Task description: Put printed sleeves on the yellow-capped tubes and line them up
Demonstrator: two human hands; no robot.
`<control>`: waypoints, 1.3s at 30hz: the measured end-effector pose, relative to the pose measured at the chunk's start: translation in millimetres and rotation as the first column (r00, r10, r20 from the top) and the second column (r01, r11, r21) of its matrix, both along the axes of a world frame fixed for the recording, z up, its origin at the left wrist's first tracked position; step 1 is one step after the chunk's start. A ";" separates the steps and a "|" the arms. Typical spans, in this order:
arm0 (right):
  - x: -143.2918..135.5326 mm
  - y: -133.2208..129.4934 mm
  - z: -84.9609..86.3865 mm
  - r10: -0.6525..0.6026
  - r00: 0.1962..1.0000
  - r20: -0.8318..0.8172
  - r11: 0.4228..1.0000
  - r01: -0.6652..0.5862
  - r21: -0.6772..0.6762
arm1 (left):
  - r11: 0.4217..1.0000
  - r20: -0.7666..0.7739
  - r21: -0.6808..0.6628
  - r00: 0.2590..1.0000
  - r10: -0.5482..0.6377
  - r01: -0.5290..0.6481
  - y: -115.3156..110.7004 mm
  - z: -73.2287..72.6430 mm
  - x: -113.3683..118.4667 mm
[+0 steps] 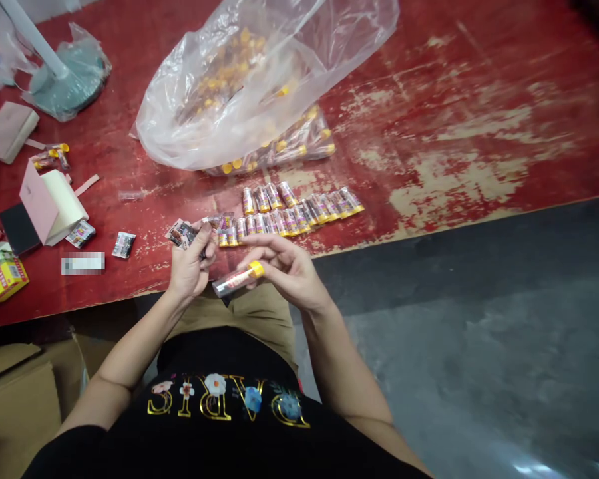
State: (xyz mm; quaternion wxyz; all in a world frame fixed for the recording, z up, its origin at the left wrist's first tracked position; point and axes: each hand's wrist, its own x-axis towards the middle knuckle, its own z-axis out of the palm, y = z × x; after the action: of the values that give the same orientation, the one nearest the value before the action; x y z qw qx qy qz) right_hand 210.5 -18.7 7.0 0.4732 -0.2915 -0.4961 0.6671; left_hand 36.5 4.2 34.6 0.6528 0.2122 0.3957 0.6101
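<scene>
My left hand [188,269], near the table's front edge, is closed around some small dark printed packets [180,234] that stick out past the thumb. In my right hand [294,273], a clear tube with a yellow cap [232,282] is pinched near its capped end, tilted with the other end toward my left hand. Dark contents and a printed label show through the tube's wall. Just beyond my hands, several similar small tubes [299,218] stand or lean in rows on the red table, their yellow ends toward me.
A large clear plastic bag [170,136] of yellow-capped tubes lies behind the rows. Leftward are a packet [124,244], an open pink notebook [42,203], a yellow-green box [4,274] and a lamp base [70,83]. The worn red table [369,106] ends close to my body.
</scene>
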 end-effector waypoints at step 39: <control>-27.6 -14.7 5.2 -0.038 0.971 -0.237 0.989 0.003 -0.145 | 0.998 -0.164 -0.048 0.986 0.030 -0.038 -3.1 -15.0 -6.2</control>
State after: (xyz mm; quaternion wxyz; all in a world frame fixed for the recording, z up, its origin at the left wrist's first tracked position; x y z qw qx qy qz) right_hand 182.9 -33.4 12.1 0.5141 -0.2473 -0.3831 0.7265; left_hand 30.3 1.1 19.7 0.6128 0.2379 0.4670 0.5914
